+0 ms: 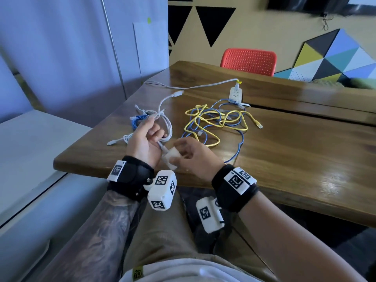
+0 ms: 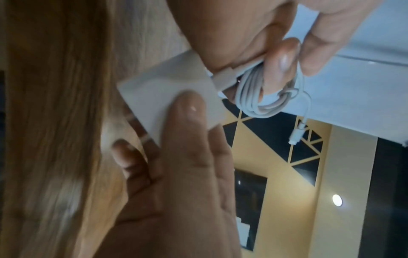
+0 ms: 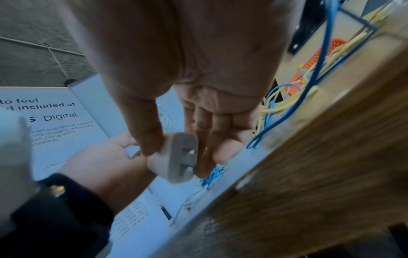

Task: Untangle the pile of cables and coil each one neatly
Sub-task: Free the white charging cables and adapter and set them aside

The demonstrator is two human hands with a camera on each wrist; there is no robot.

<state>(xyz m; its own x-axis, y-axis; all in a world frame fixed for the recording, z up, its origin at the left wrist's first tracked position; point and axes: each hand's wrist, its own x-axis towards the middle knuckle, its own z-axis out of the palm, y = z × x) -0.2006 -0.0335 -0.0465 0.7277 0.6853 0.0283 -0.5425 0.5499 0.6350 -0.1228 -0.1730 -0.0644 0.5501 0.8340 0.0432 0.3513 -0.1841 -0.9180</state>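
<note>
left hand (image 1: 145,139) curled round white coil (image 2: 260,94) | right hand (image 1: 193,154) pinching charger (image 1: 169,159) | risk: coil springs loose if grip slackens; tangle (image 1: 215,123) at 1 o'clock

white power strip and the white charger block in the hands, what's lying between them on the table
In the head view, a loose tangle of yellow cable and blue cable lies on the wooden table between the white power strip and white charger block.

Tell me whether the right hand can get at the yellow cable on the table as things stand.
Probably not right away: the right hand is gripping the white charger block. The yellow cable lies in the open just beyond it, tangled with the blue cable, nothing covering it.
</note>
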